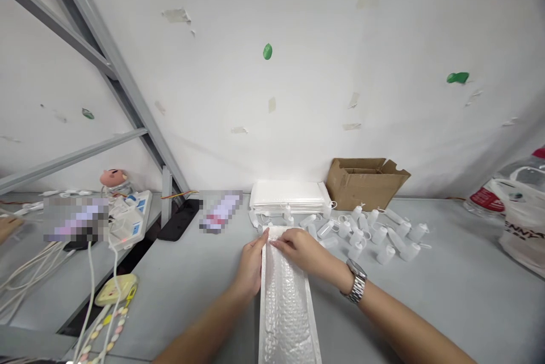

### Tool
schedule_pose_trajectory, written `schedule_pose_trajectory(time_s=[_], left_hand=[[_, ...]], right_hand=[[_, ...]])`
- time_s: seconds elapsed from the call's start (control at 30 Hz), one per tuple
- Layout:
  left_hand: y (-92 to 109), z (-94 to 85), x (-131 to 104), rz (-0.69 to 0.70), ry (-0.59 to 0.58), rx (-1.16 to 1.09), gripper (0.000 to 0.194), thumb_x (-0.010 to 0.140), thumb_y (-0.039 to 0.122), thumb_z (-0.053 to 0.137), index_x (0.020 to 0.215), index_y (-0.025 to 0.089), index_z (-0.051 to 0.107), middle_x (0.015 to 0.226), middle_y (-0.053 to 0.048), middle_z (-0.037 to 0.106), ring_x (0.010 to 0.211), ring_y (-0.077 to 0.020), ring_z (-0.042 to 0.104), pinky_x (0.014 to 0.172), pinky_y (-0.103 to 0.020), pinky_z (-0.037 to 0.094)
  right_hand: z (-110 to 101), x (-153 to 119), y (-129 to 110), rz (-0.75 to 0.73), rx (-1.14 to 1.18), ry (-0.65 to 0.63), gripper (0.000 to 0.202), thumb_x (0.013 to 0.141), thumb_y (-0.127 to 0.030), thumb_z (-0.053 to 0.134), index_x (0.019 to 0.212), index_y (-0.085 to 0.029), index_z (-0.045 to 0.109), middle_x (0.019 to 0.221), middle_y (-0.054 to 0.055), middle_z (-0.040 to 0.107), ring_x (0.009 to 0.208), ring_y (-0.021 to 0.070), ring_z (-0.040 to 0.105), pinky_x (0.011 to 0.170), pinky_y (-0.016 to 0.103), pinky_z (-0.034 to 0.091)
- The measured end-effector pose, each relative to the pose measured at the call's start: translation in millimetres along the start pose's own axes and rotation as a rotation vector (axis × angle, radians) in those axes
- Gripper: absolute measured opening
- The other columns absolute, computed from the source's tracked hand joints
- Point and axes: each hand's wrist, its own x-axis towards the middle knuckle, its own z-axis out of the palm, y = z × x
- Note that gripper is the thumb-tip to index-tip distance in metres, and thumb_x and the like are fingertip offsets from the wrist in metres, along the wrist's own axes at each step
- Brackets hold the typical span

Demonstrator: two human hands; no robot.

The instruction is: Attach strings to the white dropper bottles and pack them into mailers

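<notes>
On the grey table (170,296), the bubble mailer (288,307) lies near centre. The left hand (250,266) clamps its left edge; the right hand (303,249) appears to pinch its far end. Best hold the edge steady, smooth evenly rightward, and avoid the bottles (385,254) at far right.

This is looking like a packing station in a workshop or small warehouse; a stack of white mailers (289,196) is lying against the bare wall (298,68) at the far side of the grey worktop (183,296); an opened cardboard box (366,185) is standing just right of it; many small white bottles (385,254) are spreading over the top nearby; a bubble-lined mailer (287,301) is lying at the near side; grey metal framing (114,74) is rising on the left; tape scraps (176,15) are clinging to the wall.
</notes>
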Motion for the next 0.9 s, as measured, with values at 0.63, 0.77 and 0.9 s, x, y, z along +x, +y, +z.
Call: schedule_pose_trajectory(time_s=[0.63, 0.77, 0.9], left_hand=[[1, 1.7, -2, 0.068, -0.06, -0.01, 0.037, 0.064, 0.044, 0.071, 0.081, 0.011, 0.07, 0.068, -0.005, 0.069, 0.064, -0.0182, 0.062, 0.064, -0.028, 0.046], [-3, 2.8, -4, 0.125, -0.06, 0.053, 0.032, 0.063, 0.042, 0.073, 0.073, 0.012, 0.07, 0.064, -0.003, 0.066, 0.064, -0.0168, 0.061, 0.062, -0.025, 0.044], [5, 3.4, -6, 0.092, -0.059, 0.016, 0.034, 0.065, 0.043, 0.071, 0.077, 0.011, 0.069, 0.065, -0.005, 0.068, 0.063, -0.0183, 0.062, 0.062, -0.027, 0.046]], right_hand=[[-25, -16, -5, -0.14, 0.103, 0.063, 0.022, 0.088, -0.034, 0.05, 0.1, -0.019, 0.06, 0.099, 0.007, 0.058, 0.089, 0.0171, 0.055, 0.079, 0.029, 0.043], [-21, -18, -9, -0.085, 0.081, -0.164, 0.031, 0.088, -0.042, 0.046, 0.076, -0.017, 0.06, 0.065, 0.0, 0.055, 0.058, 0.0136, 0.05, 0.056, 0.027, 0.042], [-23, -23, -6, -0.105, 0.111, -0.029, 0.028, 0.087, -0.044, 0.048, 0.084, -0.02, 0.061, 0.078, 0.004, 0.06, 0.072, 0.018, 0.055, 0.065, 0.032, 0.046]])
